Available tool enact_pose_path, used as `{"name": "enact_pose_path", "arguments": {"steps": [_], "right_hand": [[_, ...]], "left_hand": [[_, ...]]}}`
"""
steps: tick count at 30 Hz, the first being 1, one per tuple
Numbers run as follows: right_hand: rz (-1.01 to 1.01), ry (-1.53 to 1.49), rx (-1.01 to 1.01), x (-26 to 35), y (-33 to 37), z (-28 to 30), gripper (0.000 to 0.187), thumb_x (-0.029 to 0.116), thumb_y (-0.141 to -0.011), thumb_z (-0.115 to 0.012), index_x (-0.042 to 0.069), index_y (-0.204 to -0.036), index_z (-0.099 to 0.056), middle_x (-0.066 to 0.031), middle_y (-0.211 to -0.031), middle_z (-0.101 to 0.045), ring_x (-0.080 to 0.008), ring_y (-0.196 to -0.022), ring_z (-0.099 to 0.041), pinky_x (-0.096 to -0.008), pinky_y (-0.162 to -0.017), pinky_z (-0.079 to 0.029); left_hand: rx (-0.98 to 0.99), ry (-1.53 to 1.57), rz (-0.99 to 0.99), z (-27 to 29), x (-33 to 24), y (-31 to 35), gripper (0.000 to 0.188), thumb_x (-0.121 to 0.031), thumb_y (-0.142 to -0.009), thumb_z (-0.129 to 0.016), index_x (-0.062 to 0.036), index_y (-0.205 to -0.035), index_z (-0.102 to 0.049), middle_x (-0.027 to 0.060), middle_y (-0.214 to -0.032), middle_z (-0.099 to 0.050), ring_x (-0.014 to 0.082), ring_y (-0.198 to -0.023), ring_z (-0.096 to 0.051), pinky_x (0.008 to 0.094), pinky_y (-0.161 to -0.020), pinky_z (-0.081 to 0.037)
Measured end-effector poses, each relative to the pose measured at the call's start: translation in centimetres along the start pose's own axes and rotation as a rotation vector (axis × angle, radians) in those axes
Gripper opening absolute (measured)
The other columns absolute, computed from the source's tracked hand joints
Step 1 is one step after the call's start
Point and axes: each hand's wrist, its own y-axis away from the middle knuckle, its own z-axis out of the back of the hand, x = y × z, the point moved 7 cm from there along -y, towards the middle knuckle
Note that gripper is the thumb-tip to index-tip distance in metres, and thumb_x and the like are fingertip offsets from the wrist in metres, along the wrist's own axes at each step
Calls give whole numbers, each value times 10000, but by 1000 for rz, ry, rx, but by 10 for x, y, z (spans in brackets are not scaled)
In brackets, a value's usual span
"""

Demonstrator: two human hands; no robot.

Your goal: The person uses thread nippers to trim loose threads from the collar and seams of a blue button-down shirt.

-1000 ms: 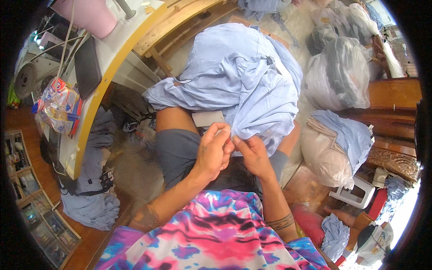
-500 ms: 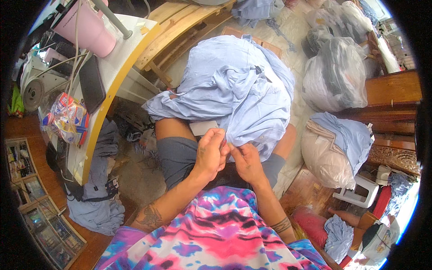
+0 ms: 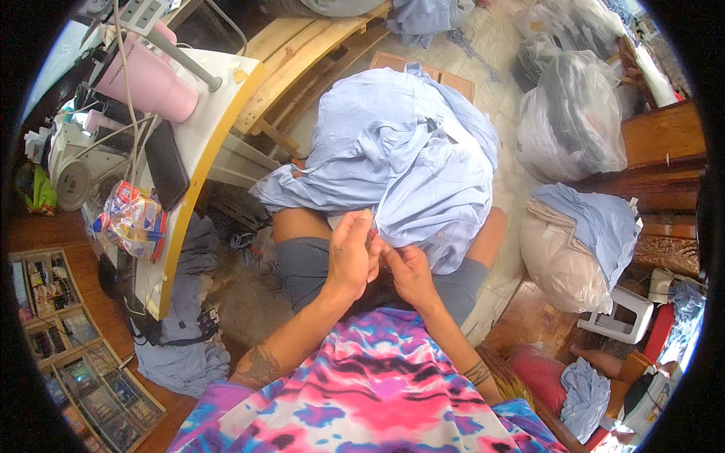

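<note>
A large heap of light blue garments lies across my knees and in front of them. At its near edge my left hand is closed, fingers curled around a small dark red object. Most of that object is hidden, so its kind does not show. Close beside it, my right hand pinches with thumb and forefinger at the near edge of the blue cloth. The fingertips of both hands nearly meet there. A dark label and a white patch show on the right part of the heap.
On the left, a white table with a yellow edge holds a pink tumbler, a dark phone and a colourful plastic packet. Stuffed plastic bags and a white stool stand at right. A wooden bench is behind.
The whole view has shifted slightly, with the table and the bags sitting a little further right. Both hands stay close together at the cloth's near edge, with only small finger movement.
</note>
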Motion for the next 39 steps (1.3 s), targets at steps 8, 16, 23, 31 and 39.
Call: {"name": "enact_pose_path", "arguments": {"steps": [8,16,23,31,39], "right_hand": [[-164,8,131,2,4,11,250,230,-1059,-626,3,-1147,-684,-22,-934,-688,-109,-834,-639,-289,-762,-516],[-367,-785,146,27,-10,-5,345,345,-1040,-643,51,-1221,-657,-66,-1121,-689,-183,-1006,-632,-370,-892,-500],[-397,-878,-53,10,-37,-13,285,287,-976,-758,73,-1147,-679,-54,-1065,-712,-194,-960,-656,-371,-845,-507],[-288,-598,-259,36,-27,-15,213,234,-957,-782,63,-880,-680,-62,-717,-692,-177,-627,-648,-321,-603,-483],[-137,-596,-356,22,-25,-9,184,151,-932,-803,57,-978,-652,-48,-800,-703,-136,-711,-645,-301,-660,-492]], "left_hand": [[2,19,-4,-7,-13,-12,236,-323,-1088,-493,-89,-1101,-524,28,-687,-546,64,-389,-333,255,-321,-266],[56,-84,6,-22,-15,-3,236,-312,-1101,-463,-100,-1167,-542,12,-676,-528,54,-390,-310,246,-319,-257],[87,-138,-27,-21,-14,2,263,-344,-1106,-457,-96,-1166,-522,5,-690,-527,47,-398,-313,240,-327,-248],[63,-123,-4,-15,-16,3,268,-363,-1108,-466,-98,-1136,-487,7,-699,-521,42,-407,-338,237,-327,-235],[37,-111,30,-14,-9,-10,254,-354,-1100,-477,-107,-1042,-485,7,-680,-518,48,-404,-338,245,-326,-247]]}}
